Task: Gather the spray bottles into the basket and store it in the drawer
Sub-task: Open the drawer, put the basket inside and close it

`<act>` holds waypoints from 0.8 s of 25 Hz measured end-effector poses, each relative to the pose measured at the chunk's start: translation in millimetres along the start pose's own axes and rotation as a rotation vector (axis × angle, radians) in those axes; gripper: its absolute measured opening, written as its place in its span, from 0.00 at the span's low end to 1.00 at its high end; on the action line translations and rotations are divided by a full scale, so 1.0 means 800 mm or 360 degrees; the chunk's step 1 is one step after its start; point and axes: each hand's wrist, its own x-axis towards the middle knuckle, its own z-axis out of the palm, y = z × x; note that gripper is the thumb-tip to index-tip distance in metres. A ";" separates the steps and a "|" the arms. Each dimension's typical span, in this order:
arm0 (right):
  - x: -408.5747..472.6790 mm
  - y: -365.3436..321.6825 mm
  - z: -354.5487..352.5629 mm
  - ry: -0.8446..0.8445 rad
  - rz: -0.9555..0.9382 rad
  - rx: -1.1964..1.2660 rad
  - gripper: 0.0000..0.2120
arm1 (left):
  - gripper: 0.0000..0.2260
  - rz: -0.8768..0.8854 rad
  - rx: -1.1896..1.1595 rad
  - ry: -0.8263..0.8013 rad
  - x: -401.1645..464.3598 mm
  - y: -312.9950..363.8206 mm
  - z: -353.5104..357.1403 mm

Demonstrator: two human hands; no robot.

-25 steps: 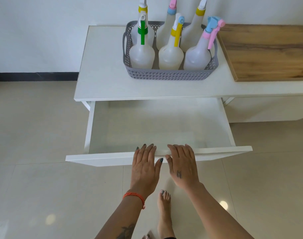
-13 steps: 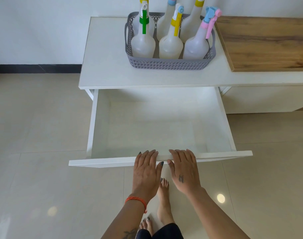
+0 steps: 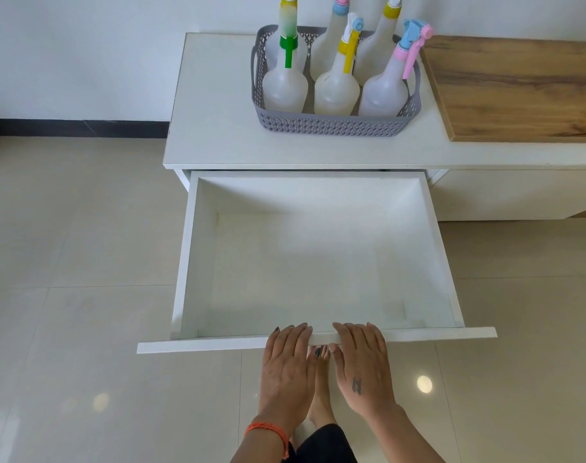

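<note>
A grey lattice basket [image 3: 331,126] stands on the white cabinet top [image 3: 215,135], holding several translucent spray bottles. The front row has a green-trigger bottle [image 3: 284,86], a yellow-trigger one [image 3: 335,90] and a pink-trigger one [image 3: 383,91]. Below it the white drawer [image 3: 191,262] is pulled far out and has nothing inside. My left hand [image 3: 286,365] and my right hand [image 3: 363,365] lie side by side on the drawer's front panel [image 3: 201,345], fingers hooked over its top edge, thumbs below.
A wooden board [image 3: 518,91] lies on the cabinet top to the right of the basket. Glossy beige floor tiles [image 3: 78,329] surround the drawer. My bare foot [image 3: 321,396] is under the drawer front between my hands. A dark skirting runs along the wall at left.
The drawer has slid much further out toward me, both hands staying on its front edge. The view has pulled back and now shows the drawer's whole interior.
</note>
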 end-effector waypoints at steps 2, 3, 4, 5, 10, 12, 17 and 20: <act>-0.010 -0.001 0.000 -0.0038 0.0012 0.0026 0.25 | 0.20 -0.0021 -0.0016 0.0013 -0.009 0.002 0.001; -0.014 -0.001 0.000 -0.0063 0.0015 0.0038 0.24 | 0.22 -0.0031 -0.0029 0.0004 -0.014 0.003 0.001; -0.017 -0.001 -0.001 -0.0080 0.0015 0.0047 0.22 | 0.25 -0.0040 -0.0029 -0.0011 -0.016 0.005 0.002; -0.018 -0.001 -0.003 -0.0093 0.0019 0.0052 0.20 | 0.26 -0.0048 -0.0018 -0.0020 -0.017 0.005 0.002; -0.015 -0.004 -0.006 -0.0142 0.0019 0.0028 0.19 | 0.13 -0.0009 0.0031 -0.0009 -0.014 0.002 0.003; -0.016 -0.004 -0.007 -0.0138 0.0019 0.0032 0.20 | 0.14 -0.0037 0.0029 -0.0056 -0.014 0.002 0.002; -0.013 -0.004 -0.011 -0.0148 0.0026 0.0048 0.22 | 0.17 -0.0191 -0.0147 -0.0215 -0.010 0.006 0.001; -0.006 -0.006 -0.014 -0.0102 0.0073 0.0142 0.23 | 0.18 -0.0311 -0.0264 -0.0221 0.002 0.006 -0.002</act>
